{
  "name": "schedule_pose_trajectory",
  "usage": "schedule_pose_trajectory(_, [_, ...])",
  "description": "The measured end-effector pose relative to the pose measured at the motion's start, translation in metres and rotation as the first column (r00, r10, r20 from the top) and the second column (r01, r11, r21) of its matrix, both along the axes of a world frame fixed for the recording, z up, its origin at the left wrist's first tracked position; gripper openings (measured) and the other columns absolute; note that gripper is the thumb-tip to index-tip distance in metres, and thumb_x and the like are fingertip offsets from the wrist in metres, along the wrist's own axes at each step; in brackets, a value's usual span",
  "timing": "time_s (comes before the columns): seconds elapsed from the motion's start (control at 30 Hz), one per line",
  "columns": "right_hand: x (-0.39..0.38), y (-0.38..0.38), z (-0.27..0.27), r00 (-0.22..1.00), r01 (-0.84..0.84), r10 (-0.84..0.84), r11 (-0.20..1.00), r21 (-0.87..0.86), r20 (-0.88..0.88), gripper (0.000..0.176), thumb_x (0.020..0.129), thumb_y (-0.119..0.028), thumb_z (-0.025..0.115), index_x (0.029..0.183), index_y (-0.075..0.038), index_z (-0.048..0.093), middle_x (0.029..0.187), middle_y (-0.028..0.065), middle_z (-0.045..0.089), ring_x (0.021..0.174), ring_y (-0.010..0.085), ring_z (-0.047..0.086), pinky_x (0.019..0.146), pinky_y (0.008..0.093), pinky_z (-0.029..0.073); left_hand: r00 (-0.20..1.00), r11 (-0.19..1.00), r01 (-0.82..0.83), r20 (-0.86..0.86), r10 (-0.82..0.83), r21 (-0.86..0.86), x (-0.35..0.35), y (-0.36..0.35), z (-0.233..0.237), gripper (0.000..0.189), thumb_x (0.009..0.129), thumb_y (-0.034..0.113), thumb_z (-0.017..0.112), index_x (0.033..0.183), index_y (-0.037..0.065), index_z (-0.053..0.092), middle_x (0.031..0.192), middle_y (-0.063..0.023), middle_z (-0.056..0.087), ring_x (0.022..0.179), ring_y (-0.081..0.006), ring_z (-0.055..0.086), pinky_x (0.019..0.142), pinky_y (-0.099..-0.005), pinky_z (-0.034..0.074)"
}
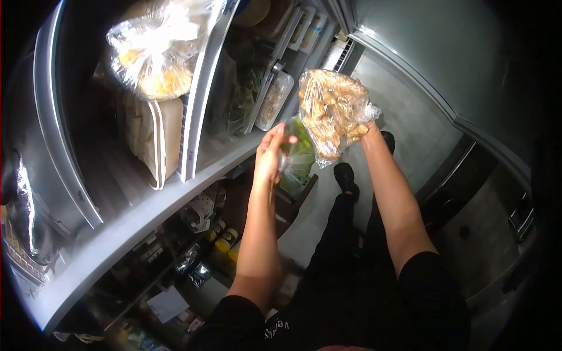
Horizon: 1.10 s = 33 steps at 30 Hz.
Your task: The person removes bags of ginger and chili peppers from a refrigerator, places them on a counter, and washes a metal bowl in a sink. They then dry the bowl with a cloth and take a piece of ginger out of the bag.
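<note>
My left hand (269,155) is closed on the gathered neck of a clear plastic bag of green vegetables (301,155), which hangs down on its right side. Held out farther by my right hand (370,131) is a clear bag of ginger (332,114), full of knobbly tan pieces. Its twisted end is at that hand, and the bag hides most of the fingers. The two bags are close together, the ginger partly in front of the greens. Both are in front of an open fridge's shelves.
Fridge shelves (196,99) stand at left, with a shiny knotted bag (158,52) on a cream container (167,134). A clear tray (275,100) sits deeper in. Below is a dark rack with yellow-lidded jars (225,240). A grey door panel (456,64) is at right.
</note>
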State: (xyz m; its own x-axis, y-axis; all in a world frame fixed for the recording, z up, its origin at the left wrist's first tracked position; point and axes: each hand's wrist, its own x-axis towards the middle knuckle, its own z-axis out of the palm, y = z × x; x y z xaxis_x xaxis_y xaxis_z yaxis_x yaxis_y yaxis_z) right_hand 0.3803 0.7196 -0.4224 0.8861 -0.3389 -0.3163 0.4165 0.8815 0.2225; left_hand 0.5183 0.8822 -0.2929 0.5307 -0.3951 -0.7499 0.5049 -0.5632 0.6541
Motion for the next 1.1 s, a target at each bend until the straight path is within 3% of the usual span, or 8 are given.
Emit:
schedule_pose_trajectory(0.07, [-0.009, -0.004, 0.002, 0.997, 0.014, -0.011, 0.999, -0.037, 0.079, 0.059, 0.091, -0.050, 0.050, 0.126, -0.003, 0.052, 0.124, 0.0151, 0.057, 0.111, 0.0283, 0.057, 0.096, 0.0442, 0.047, 0.999, 0.999, 0.024, -0.029, -0.023, 0.040, -0.003, -0.027, -0.016, 0.059, 0.088, 0.045, 0.060, 0.126, 0.002, 0.047, 0.083, -0.0056, 0.064, 0.052, -0.0074, 0.049, 0.043, -0.0226, 0.039])
schedule_pose_trajectory(0.2, [-0.014, -0.012, 0.001, 0.959, 0.049, -0.069, 0.996, -0.080, -0.276, 0.057, 0.090, -0.050, 0.051, 0.124, -0.004, 0.055, 0.123, 0.0134, 0.058, 0.111, 0.0263, 0.057, 0.094, 0.0424, 0.048, 0.997, 0.996, -0.017, 0.072, 0.011, 0.083, 0.015, -0.072, -0.062, 0.081, 0.080, 0.058, 0.063, 0.129, -0.002, 0.042, 0.089, -0.0089, 0.065, 0.067, -0.0165, 0.057, 0.053, -0.0293, 0.047])
schedule_pose_trajectory(0.33, [-0.040, -0.024, -0.009, 0.995, 0.094, -0.092, 0.994, -0.053, 0.037, 0.057, 0.090, -0.049, 0.052, 0.123, -0.002, 0.054, 0.120, 0.0141, 0.060, 0.107, 0.0263, 0.060, 0.093, 0.0417, 0.049, 0.985, 0.989, -0.148, 0.086, 0.149, -0.013, 0.043, -0.131, -0.088, 0.078, 0.078, 0.061, 0.063, 0.120, -0.004, 0.050, 0.077, -0.0081, 0.065, 0.063, -0.0190, 0.059, 0.054, -0.0330, 0.049])
schedule_pose_trajectory(0.37, [-0.047, -0.025, -0.010, 0.995, 0.091, -0.088, 0.994, -0.063, 0.044, 0.057, 0.090, -0.049, 0.052, 0.123, -0.002, 0.054, 0.120, 0.0141, 0.060, 0.106, 0.0263, 0.060, 0.093, 0.0417, 0.049, 0.967, 0.970, -0.237, -0.111, 0.230, -0.052, 0.073, -0.136, -0.117, 0.069, 0.078, 0.062, 0.063, 0.106, -0.001, 0.055, 0.073, -0.0084, 0.063, 0.063, -0.0213, 0.059, 0.060, -0.0373, 0.052])
schedule_pose_trajectory(0.5, [-0.068, -0.026, -0.014, 0.996, 0.076, -0.073, 0.994, -0.083, 0.042, 0.058, 0.090, -0.049, 0.052, 0.123, -0.002, 0.054, 0.120, 0.0141, 0.059, 0.106, 0.0263, 0.060, 0.092, 0.0416, 0.049, 0.773, 0.832, -0.548, -0.432, 0.465, -0.087, 0.093, -0.158, -0.115, 0.046, 0.082, 0.052, 0.065, 0.096, 0.010, 0.054, 0.070, -0.0075, 0.053, 0.055, -0.0224, 0.054, 0.056, -0.0383, 0.052])
schedule_pose_trajectory(0.67, [-0.063, -0.032, -0.017, 0.997, 0.064, -0.060, 0.994, -0.087, 0.049, 0.058, 0.090, -0.049, 0.052, 0.124, -0.001, 0.053, 0.120, 0.0141, 0.059, 0.105, 0.0264, 0.060, 0.092, 0.0416, 0.050, 0.779, 0.719, -0.615, -0.386, 0.493, -0.322, 0.114, -0.110, -0.075, 0.036, 0.084, 0.039, 0.063, 0.084, 0.004, 0.057, 0.063, -0.0071, 0.054, 0.050, -0.0169, 0.044, 0.048, -0.0314, 0.042])
schedule_pose_trajectory(0.83, [-0.072, -0.024, -0.016, 0.999, 0.029, -0.033, 0.993, -0.118, -0.031, 0.058, 0.090, -0.048, 0.051, 0.124, -0.001, 0.053, 0.120, 0.0141, 0.059, 0.105, 0.0266, 0.060, 0.091, 0.0419, 0.050, 0.771, 0.769, -0.565, -0.522, 0.363, -0.299, 0.145, -0.073, -0.016, 0.044, 0.085, 0.044, 0.057, 0.082, 0.000, 0.057, 0.063, -0.0077, 0.053, 0.050, -0.0164, 0.045, 0.047, -0.0276, 0.039])
schedule_pose_trajectory(1.1, [-0.168, 0.031, -0.006, 0.947, -0.056, -0.019, 0.974, -0.221, -0.320, 0.058, 0.091, -0.048, 0.050, 0.124, 0.000, 0.052, 0.120, 0.0140, 0.059, 0.104, 0.0269, 0.061, 0.091, 0.0423, 0.050, 0.878, 0.768, -0.467, -0.331, 0.344, -0.439, 0.156, -0.070, -0.044, 0.041, 0.085, 0.043, 0.058, 0.093, 0.003, 0.055, 0.070, -0.0093, 0.055, 0.051, -0.0153, 0.046, 0.045, -0.0272, 0.037])
